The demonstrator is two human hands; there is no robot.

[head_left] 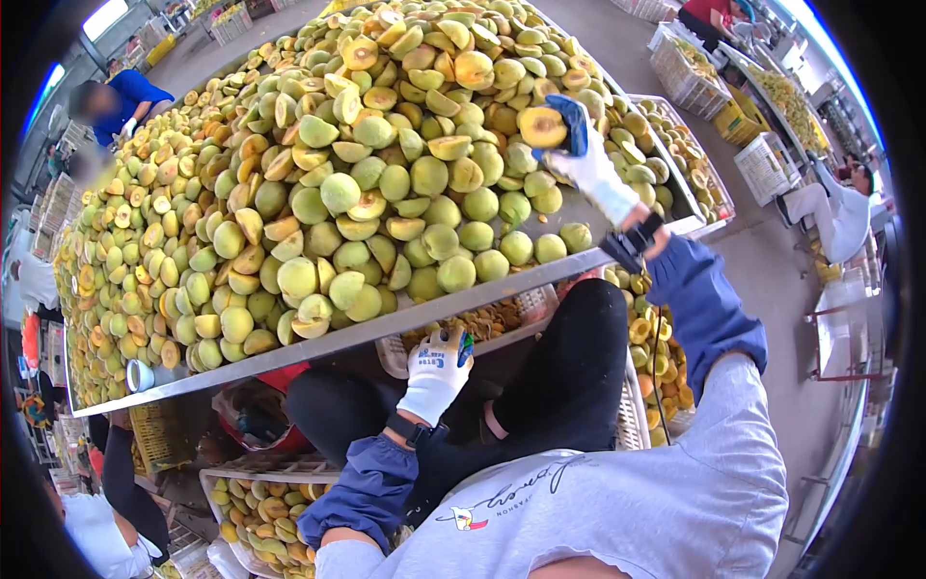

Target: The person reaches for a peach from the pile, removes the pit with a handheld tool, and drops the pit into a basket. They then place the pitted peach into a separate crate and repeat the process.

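My right hand (577, 145), in a white glove with blue fingers, holds a halved yellow-green fruit (542, 127) with its cut face showing, above the right side of the fruit pile. Closed fingers show on my left hand (440, 362), gloved in white and blue, below the table's front edge; what it holds, if anything, is hidden. A great heap of green and yellow fruit (338, 193), whole and halved, lies on the metal table (424, 314). Under the left hand's side of the edge sits a crate (535, 314) with brownish scraps.
A crate of halved fruit (680, 154) stands against the table's right side, another (265, 521) at the lower left. A small white cup (140, 375) sits at the table's left front corner. A co-worker in blue (135, 96) is across the table; others are around.
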